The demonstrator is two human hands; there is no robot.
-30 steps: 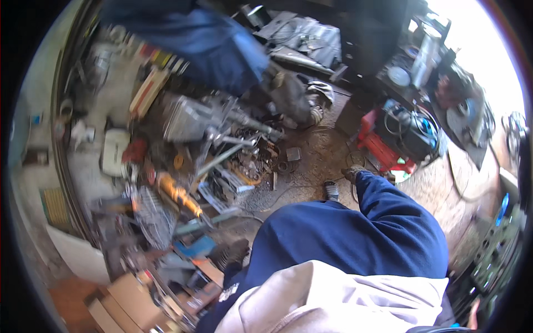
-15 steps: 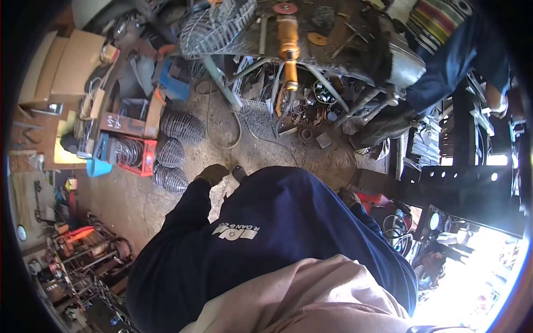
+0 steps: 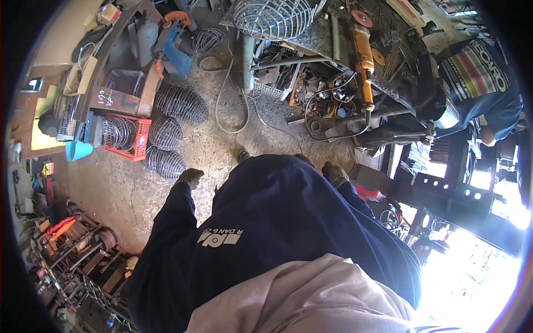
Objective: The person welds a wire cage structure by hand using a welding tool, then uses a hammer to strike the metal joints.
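Observation:
My left hand (image 3: 191, 176), in a dark work glove, hangs low beside my body, nearest to stacked domed wire guards (image 3: 165, 162) on the floor. On the other side my right hand (image 3: 335, 173), gloved too, hangs beside my dark blue top near a dark box. The gloves are small and dim, so how the fingers of each hand lie does not show; I make out no object in them. Out of reach ahead, an orange angle grinder (image 3: 363, 58) with a red disc lies on the cluttered workbench (image 3: 327, 44), beside a large wire cage (image 3: 272, 18).
A red crate (image 3: 129, 139) holds coiled wire rings at left, near a light blue bucket (image 3: 78, 150). Cords (image 3: 244, 119) trail on the floor ahead. A co-worker (image 3: 477, 83) is at far right. A dark perforated beam (image 3: 455, 191) stands right; metal frames (image 3: 89, 252) fill the lower left.
The view has turned, so the bench and grinder now sit farther right. My left hand appears farther from my body, and my right hand has come into fuller view.

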